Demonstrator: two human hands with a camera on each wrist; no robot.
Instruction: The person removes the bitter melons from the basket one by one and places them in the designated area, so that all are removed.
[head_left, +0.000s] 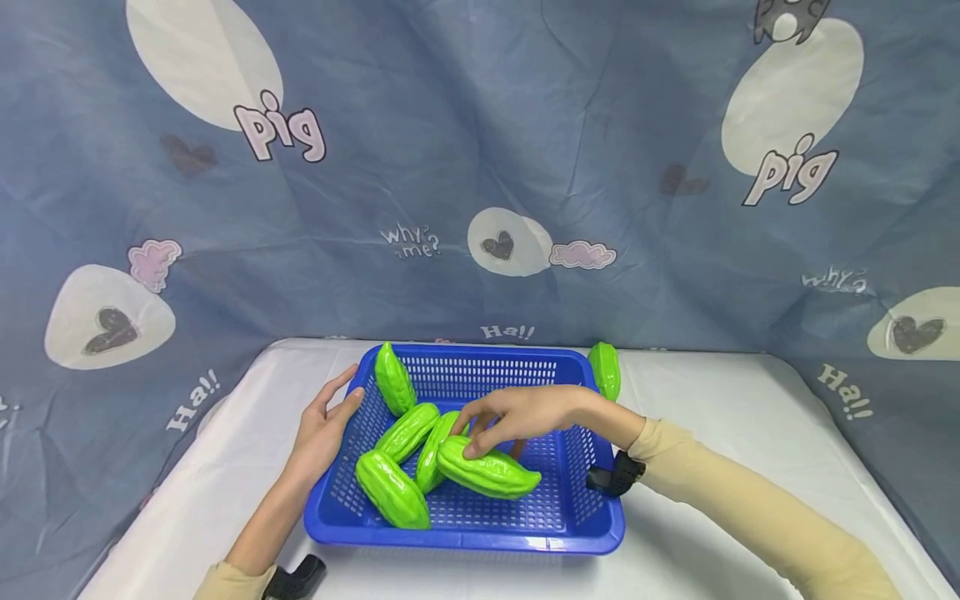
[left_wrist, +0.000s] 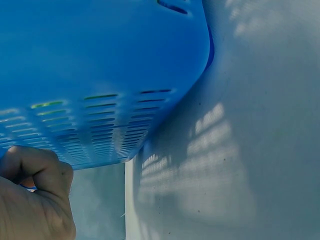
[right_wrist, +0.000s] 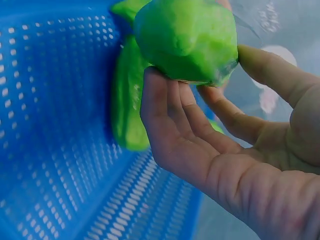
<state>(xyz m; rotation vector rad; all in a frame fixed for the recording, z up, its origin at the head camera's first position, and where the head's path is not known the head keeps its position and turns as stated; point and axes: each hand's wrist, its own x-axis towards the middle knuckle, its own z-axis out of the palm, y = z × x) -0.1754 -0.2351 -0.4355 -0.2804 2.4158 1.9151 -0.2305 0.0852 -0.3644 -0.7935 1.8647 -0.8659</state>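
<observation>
Inside the blue plastic basket, my right hand holds a glossy green bitter melon between thumb and fingers. The right wrist view shows the held melon end-on, with the fingertips of my right hand around it. Several more bitter melons lie in the basket's left half: one near the front, one leaning in the back left corner. At the basket's left rim, my left hand grips the edge. In the left wrist view, the fingers of my left hand curl against the slotted wall.
Another bitter melon lies on the white table outside the basket's back right corner, partly hidden by my right arm. A blue patterned cloth hangs behind the table.
</observation>
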